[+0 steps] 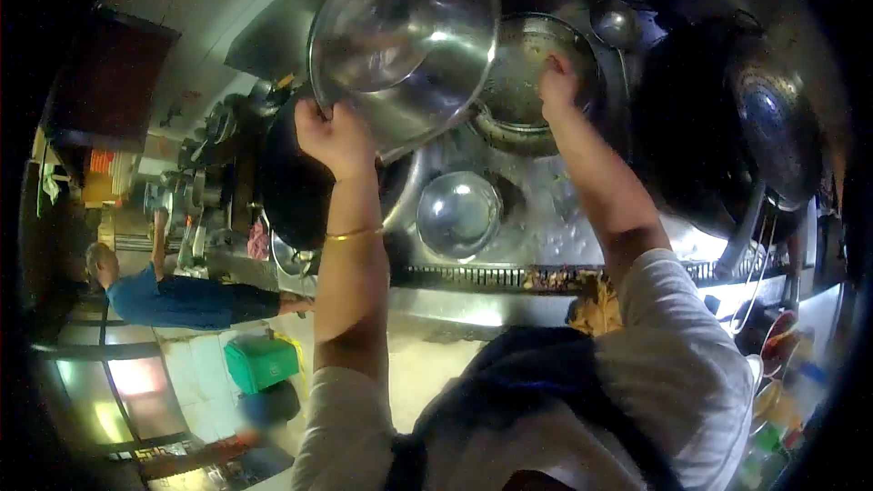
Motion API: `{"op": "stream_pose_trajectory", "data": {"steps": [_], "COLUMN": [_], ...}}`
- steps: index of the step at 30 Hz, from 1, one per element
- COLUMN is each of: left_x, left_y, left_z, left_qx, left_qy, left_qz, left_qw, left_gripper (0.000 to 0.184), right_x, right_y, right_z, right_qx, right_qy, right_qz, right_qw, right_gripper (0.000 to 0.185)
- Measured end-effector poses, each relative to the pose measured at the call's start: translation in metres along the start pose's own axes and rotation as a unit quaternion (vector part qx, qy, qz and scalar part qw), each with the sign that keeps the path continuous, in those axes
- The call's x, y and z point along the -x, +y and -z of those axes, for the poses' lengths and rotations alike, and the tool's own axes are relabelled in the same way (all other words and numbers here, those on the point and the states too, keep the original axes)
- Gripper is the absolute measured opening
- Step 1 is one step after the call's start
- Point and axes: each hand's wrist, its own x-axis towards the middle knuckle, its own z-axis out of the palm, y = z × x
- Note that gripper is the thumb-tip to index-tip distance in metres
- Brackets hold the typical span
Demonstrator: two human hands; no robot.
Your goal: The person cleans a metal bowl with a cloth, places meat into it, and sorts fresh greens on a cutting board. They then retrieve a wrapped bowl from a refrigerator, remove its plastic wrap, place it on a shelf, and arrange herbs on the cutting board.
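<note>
The large steel bowl (391, 55) tilts at far left, beside the pot (536, 36); the smaller bowl (459, 215) sits nearer. The left hand (338, 138) pinches its neighbour's rim, a one-sided grip that might let the large steel bowl slip. Right hand (558, 86) over the pot: grip unclear.

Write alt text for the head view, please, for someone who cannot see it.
The left hand holds a large metal bowl by its rim above a steel worktop; the right hand is over a round pan. A smaller bowl sits nearer; another person, in blue, is at left.
</note>
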Motion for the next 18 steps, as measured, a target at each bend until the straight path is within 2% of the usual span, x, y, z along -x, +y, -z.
{"op": "stream_pose_trajectory", "data": {"steps": [1, 3, 5, 7, 8, 9, 10, 12, 13, 14, 17, 18], "left_x": [-0.010, -0.026, -0.030, -0.029, -0.034, -0.040, -0.038, -0.026, -0.020, -0.013, 0.001, 0.005], "left_y": [-0.009, -0.023, -0.037, -0.033, -0.056, -0.097, -0.120, -0.099, -0.083, -0.069, -0.054, -0.046], "left_z": [-0.017, -0.045, -0.066, -0.085, -0.092, -0.097, -0.098, -0.105, -0.106, -0.103, -0.097, -0.095], "left_qx": [0.004, 0.008, 0.071, 0.027, -0.012, -0.050, -0.093, -0.086, -0.081, -0.103, -0.132, -0.142], "left_qy": [-0.011, -0.022, -0.028, -0.026, -0.029, -0.032, -0.038, -0.048, -0.050, -0.085, -0.151, -0.194], "left_qz": [0.003, 0.008, 0.082, 0.129, 0.094, 0.059, 0.028, 0.020, 0.015, -0.036, -0.215, -0.234], "left_qw": [1.000, 1.000, 0.994, 0.991, 0.995, 0.996, 0.995, 0.995, 0.995, 0.990, 0.956, 0.942], "left_gripper": [0.008, 0.013, 0.015, 0.015, 0.011, 0.008, 0.006, 0.007, 0.007, 0.010, 0.012, 0.015], "right_x": [-0.061, -0.173, -0.134, -0.086, -0.067, -0.057, -0.056, -0.050, -0.033, -0.023, -0.039, -0.039], "right_y": [0.059, 0.167, 0.135, 0.080, 0.042, 0.009, 0.002, -0.031, -0.068, -0.088, -0.055, -0.057], "right_z": [0.005, 0.014, -0.001, -0.025, -0.043, -0.059, -0.073, -0.088, -0.085, -0.082, -0.063, -0.061], "right_qx": [-0.124, -0.356, -0.261, -0.268, -0.315, -0.299, -0.159, 0.031, 0.074, 0.116, 0.115, 0.157], "right_qy": [-0.057, -0.137, -0.195, -0.350, -0.471, -0.490, -0.440, -0.300, -0.223, -0.146, -0.205, -0.193], "right_qz": [-0.039, -0.155, -0.279, -0.272, -0.197, -0.245, -0.152, -0.092, -0.132, -0.172, -0.150, -0.147], "right_qw": [0.990, 0.911, 0.903, 0.856, 0.800, 0.781, 0.871, 0.949, 0.963, 0.967, 0.960, 0.957], "right_gripper": [0.026, 0.035, 0.040, 0.043, 0.042, 0.042, 0.049, 0.062, 0.068, 0.075, 0.084, 0.084]}}
